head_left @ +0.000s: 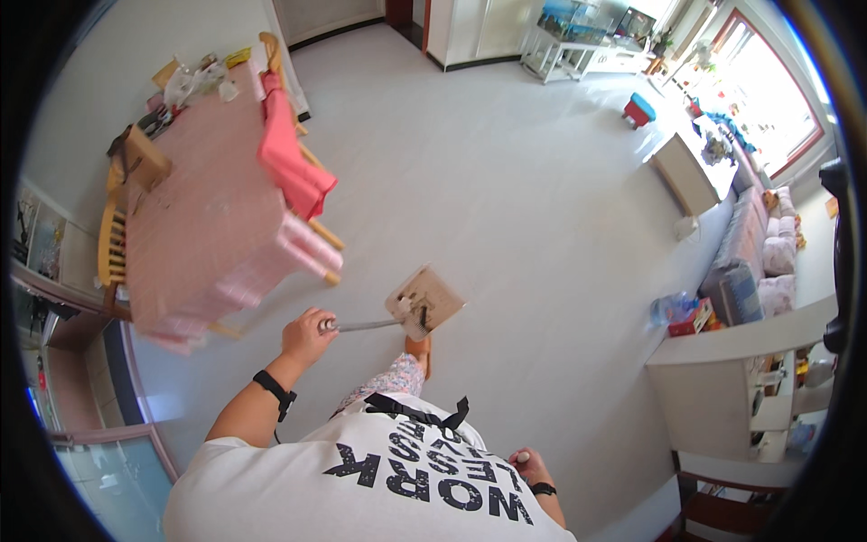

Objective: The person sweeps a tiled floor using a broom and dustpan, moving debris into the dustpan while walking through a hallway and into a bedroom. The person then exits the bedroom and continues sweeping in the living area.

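Observation:
My left hand [308, 337] is closed around the end of the long handle of a dustpan [439, 298]. The pan is beige and sits ahead of my foot, with some dark and pale debris and a dark comb-like edge showing in it. Whether it touches the floor I cannot tell. Low at my right side, my right hand [528, 464] grips a rod or handle whose rounded pale end shows; the rest is hidden by my body and shirt. Both wrists wear black bands.
A table with a pink checked cloth [210, 196] stands at the left, with wooden chairs and a red garment [288, 152]. A low table [687, 176], a small stool [639, 110], a sofa [738, 257], a large water bottle [669, 309] and a white counter [704, 400] are at the right.

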Demonstrator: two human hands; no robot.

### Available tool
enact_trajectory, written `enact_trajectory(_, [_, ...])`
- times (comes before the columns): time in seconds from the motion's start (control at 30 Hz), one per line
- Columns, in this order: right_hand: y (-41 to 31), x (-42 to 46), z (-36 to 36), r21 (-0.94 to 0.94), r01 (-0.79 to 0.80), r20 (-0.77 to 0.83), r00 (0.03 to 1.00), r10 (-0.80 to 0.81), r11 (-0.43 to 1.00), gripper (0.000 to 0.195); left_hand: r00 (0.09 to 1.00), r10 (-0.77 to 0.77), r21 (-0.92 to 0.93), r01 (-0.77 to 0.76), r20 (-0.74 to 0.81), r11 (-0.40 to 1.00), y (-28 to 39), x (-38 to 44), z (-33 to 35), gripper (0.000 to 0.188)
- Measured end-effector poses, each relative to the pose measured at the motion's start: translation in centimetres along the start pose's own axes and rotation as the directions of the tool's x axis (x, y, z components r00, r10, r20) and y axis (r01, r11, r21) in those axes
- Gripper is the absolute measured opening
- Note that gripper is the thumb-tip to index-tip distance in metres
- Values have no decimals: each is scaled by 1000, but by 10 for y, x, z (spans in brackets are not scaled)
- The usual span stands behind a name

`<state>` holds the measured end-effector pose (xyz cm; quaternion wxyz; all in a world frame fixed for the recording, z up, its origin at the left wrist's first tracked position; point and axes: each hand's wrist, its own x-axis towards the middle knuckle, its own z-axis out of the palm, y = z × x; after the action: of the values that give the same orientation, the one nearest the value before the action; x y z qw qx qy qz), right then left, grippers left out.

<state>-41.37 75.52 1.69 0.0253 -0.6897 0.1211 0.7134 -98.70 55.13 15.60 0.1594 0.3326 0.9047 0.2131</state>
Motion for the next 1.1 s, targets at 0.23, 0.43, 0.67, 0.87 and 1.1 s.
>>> enact_trajectory(0.23, [-145, -25, 151, -258, 193, 64, 981, -182, 947, 8, 997, 40, 7, -41, 64, 999, 46, 193, -4, 25])
enact_trajectory(0.43, [-265, -19, 326, -354, 254, 103, 967, -233, 900, 12, 996, 78, 29, -77, -40, 997, 53, 340, -12, 25])
enact_trajectory(0.67, [-413, -21, 549, -487, 293, 168, 956, -240, 823, 10, 991, -65, 13, 67, -115, 998, 67, 487, -26, 27])
enact_trajectory(0.87, [-481, -58, 751, -702, 292, 140, 951, -277, 649, 9, 947, -253, -69, 244, -200, 967, 63, 568, -45, 28])
enact_trajectory(1.1, [-509, -27, 975, -810, 370, 230, 914, -333, 456, 12, 915, -313, -149, 282, -254, 948, -9, 701, -53, 29])
